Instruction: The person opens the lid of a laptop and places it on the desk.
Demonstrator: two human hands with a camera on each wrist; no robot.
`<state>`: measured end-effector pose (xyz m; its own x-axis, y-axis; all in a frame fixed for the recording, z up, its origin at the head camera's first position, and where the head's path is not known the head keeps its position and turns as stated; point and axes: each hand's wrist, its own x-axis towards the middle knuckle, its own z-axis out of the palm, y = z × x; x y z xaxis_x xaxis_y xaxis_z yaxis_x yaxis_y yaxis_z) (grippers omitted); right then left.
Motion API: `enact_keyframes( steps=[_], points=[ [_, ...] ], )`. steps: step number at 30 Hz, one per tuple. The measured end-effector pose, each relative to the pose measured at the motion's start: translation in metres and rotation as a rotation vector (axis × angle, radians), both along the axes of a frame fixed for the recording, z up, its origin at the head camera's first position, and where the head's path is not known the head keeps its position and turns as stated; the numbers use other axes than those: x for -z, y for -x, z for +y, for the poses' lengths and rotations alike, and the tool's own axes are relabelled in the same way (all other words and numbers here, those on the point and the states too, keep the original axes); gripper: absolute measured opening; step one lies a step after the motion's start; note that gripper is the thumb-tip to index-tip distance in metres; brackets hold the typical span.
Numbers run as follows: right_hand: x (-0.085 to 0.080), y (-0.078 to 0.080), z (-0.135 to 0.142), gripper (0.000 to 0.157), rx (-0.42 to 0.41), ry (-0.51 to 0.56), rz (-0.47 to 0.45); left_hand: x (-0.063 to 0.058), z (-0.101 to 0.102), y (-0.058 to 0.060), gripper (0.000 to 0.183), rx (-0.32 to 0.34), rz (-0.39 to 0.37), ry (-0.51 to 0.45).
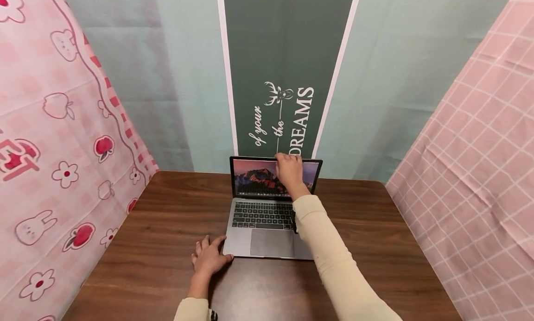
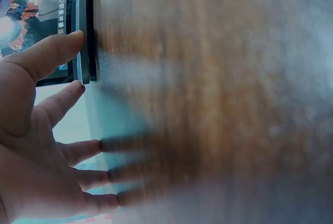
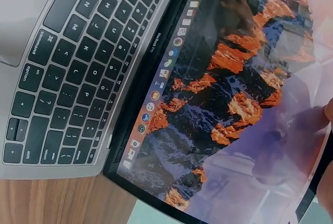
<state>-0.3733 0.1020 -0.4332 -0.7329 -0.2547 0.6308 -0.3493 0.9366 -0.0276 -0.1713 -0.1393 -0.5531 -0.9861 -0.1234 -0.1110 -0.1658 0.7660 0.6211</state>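
Observation:
An open laptop (image 1: 239, 242), grey with black keys, sits on the table; its lit screen (image 1: 254, 175) shows an orange and purple mountain picture with a row of icons. My right hand (image 1: 290, 172) grips the top edge of the screen, the thumb on the display side in the right wrist view. The right forearm crosses over the right part of the keyboard (image 3: 67, 78) and hides some of it. At the laptop's front left corner rests my left hand (image 1: 208, 257), fingers spread, with thumb and forefinger right at the base's edges.
The brown wooden table (image 1: 167, 214) reaches back to a green curtain (image 1: 288, 34) with white lettering and a deer's head. Pink patterned cloth (image 1: 37, 173) hangs along the left side, and pink checked cloth (image 1: 471, 173) along the right.

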Motion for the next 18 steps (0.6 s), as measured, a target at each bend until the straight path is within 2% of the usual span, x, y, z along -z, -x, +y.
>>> enact_keyframes(
  steps=[4,7,11,18],
  points=[
    [-0.006,0.003,-0.003,0.021,0.049,-0.009,-0.117,0.0,0.001,0.001,0.065,-0.005,-0.001,0.006],
    [-0.009,0.005,-0.005,0.023,0.083,-0.019,-0.171,0.001,0.001,0.001,0.065,-0.009,-0.004,0.006],
    [-0.008,0.01,-0.004,0.024,0.118,-0.023,-0.19,0.003,0.003,0.002,0.065,-0.006,-0.007,0.001],
    [-0.002,0.023,-0.002,0.025,0.103,-0.041,-0.186,0.004,0.0,0.002,0.064,-0.018,0.003,0.004]
  ],
)
